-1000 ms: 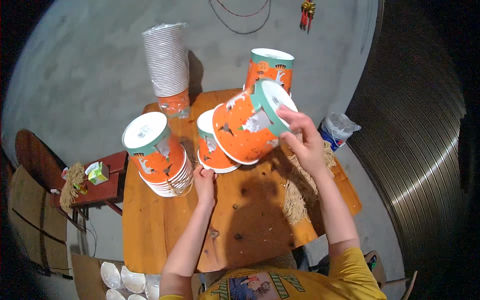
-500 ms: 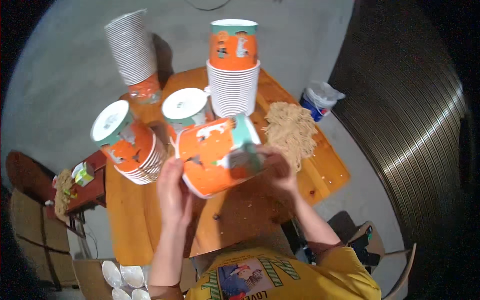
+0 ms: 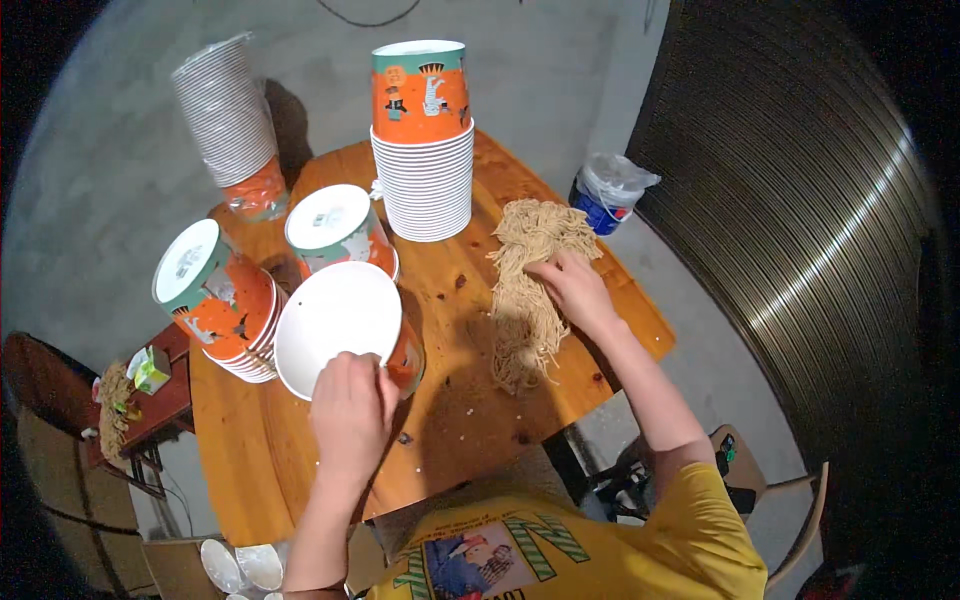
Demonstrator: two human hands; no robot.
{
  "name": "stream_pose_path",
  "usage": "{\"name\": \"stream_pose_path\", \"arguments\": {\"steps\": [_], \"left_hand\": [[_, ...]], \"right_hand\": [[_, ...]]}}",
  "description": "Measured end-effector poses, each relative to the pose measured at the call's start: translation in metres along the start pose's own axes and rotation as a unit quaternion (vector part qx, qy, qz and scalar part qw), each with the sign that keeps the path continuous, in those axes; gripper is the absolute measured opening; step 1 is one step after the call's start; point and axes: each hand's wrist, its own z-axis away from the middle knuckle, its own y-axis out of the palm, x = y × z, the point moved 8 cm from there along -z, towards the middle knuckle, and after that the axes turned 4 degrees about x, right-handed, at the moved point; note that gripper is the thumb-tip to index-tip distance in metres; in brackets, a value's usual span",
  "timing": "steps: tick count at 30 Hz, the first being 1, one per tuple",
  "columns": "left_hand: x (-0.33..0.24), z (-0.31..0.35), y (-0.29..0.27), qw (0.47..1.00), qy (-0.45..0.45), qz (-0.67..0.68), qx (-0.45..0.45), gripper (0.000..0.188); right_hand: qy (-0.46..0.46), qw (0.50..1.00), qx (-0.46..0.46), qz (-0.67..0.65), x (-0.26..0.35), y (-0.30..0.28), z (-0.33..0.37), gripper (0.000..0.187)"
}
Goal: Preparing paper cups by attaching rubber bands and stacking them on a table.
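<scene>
Fingers of the left hand (image 3: pixel 352 410) are clamped on the near rim of an open bucket (image 3: pixel 335 318), mouth up on the wooden table (image 3: pixel 250 450). The right hand (image 3: pixel 577 288) touches a pile of tan strands (image 3: pixel 522 320); I cannot tell whether its fingers are apart or together. Around the open bucket stand 3 others: an upturned bucket (image 3: pixel 328 217) just behind, a left stack (image 3: pixel 228 308), and a tall stack (image 3: pixel 422 180) farther back.
</scene>
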Motion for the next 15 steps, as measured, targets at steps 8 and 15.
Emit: {"name": "stream_pose_path", "arguments": {"steps": [8, 15], "left_hand": [[-0.013, -0.002, 0.01, 0.998, -0.002, 0.017, 0.064, 0.024], [-0.025, -0.016, 0.039, 0.868, -0.206, 0.439, 0.109, 0.045]], "right_hand": [[-0.08, 0.994, -0.004, -0.072, 0.02, -0.034, -0.013, 0.005], [-0.082, 0.925, 0.078, -0.363, 0.117, -0.076, -0.009, 0.021]]}}
